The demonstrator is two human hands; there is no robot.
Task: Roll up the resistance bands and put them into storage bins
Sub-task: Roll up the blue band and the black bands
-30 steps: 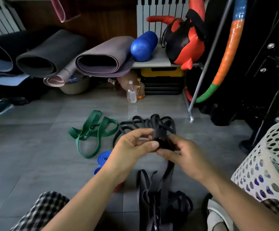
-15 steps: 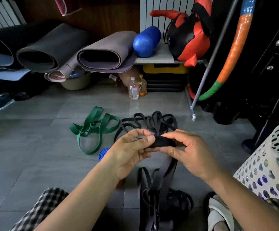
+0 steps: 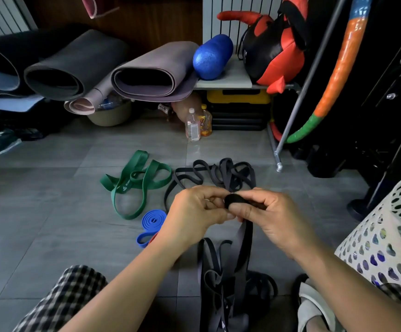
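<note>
The black band [image 3: 234,200] is only a small tight coil so far, held in the air to the left of the white basket [image 3: 374,236]. Both hands are together on it. The right hand [image 3: 273,216] has thumb and fingers curled round the coil, and the left hand [image 3: 199,212] pinches the side facing away from the basket. The loose tail [image 3: 243,238] drops straight down to a floor heap [image 3: 230,291], also left of the basket.

My take on the rolling: keep light tension on that tail so each wrap lies flat, and line the edges up so the coil doesn't telescope. I'd use the left fingers as a side stop while the right turns. Watch for twists coming up from the heap.

Further left of the basket there's a coiled blue band [image 3: 152,220], a loose green band [image 3: 134,183], and a black tangle [image 3: 218,174].
</note>
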